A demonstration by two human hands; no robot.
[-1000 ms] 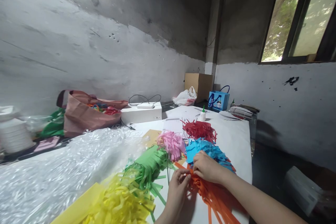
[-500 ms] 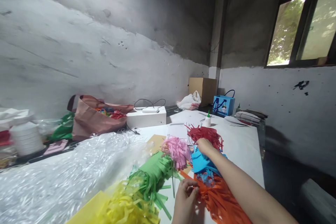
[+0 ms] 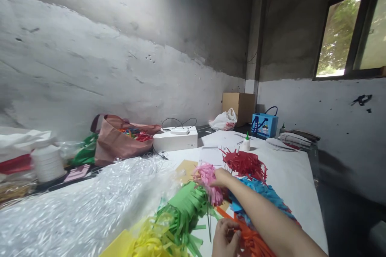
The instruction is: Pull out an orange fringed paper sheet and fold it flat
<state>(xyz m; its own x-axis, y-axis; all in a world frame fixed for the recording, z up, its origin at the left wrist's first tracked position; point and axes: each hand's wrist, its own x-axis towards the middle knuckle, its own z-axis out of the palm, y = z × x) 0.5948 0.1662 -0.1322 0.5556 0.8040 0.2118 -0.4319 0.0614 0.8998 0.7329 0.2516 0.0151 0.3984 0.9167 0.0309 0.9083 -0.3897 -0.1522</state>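
My right hand point(image 3: 222, 178) reaches across to the pink fringed paper point(image 3: 208, 172), fingers closed on its upper right side; their tips are partly hidden. Low in front, my left hand point(image 3: 226, 237) has curled fingers and a bent thumb at the edge of the orange fringed paper point(image 3: 251, 239), seemingly pinching it. Blue fringed paper point(image 3: 261, 192) lies partly under my right forearm, and red fringed paper point(image 3: 245, 163) is beyond it. To the left are the green fringed paper point(image 3: 187, 202) and the yellow fringed paper point(image 3: 150, 241).
Clear plastic strands point(image 3: 90, 200) heap over the table's left side. Behind them stand a brown bag point(image 3: 120, 144) of coloured scraps and a white box point(image 3: 176, 140). A green-tipped glue bottle point(image 3: 246, 143), blue bag point(image 3: 265, 124) and paper stack point(image 3: 297, 139) are farther back.
My right hand has moved left from between the red and blue papers to the pink one. The blue paper now lies farther right, flatter. My left hand stays by the orange paper; the view has shifted.
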